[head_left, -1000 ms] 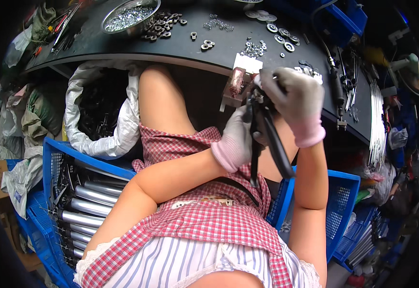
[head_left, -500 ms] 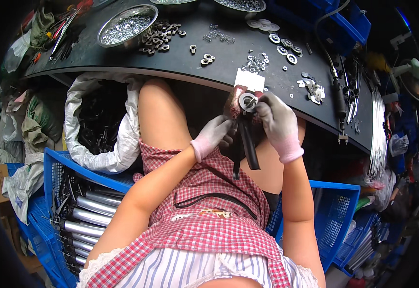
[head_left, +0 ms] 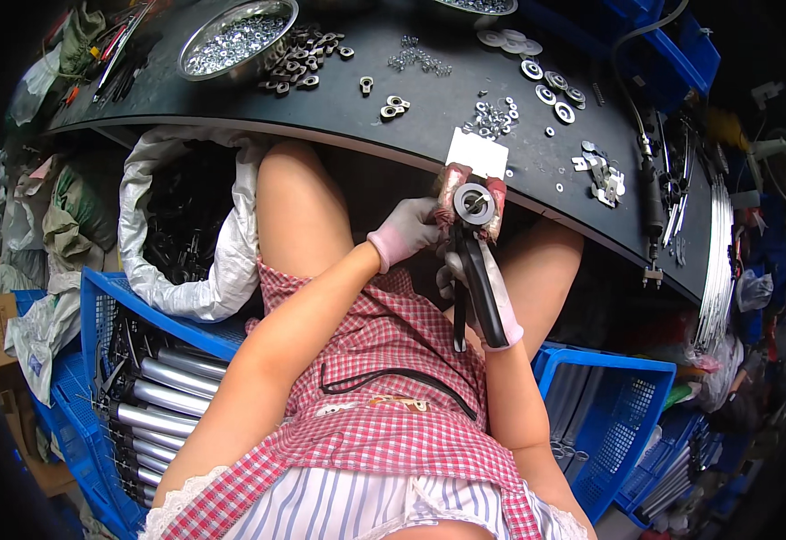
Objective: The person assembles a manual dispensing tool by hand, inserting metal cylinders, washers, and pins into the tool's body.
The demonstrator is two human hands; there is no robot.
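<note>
Seen from the head view: my gloved left hand is closed around a round metal part wrapped in red cloth, held just below the worktop's near edge. My gloved right hand is clamped on black-handled pliers, whose tip touches the part. A white card lies on that edge, just above.

Both gloved hands, left hand and right hand, hold black-handled pliers.
</note>
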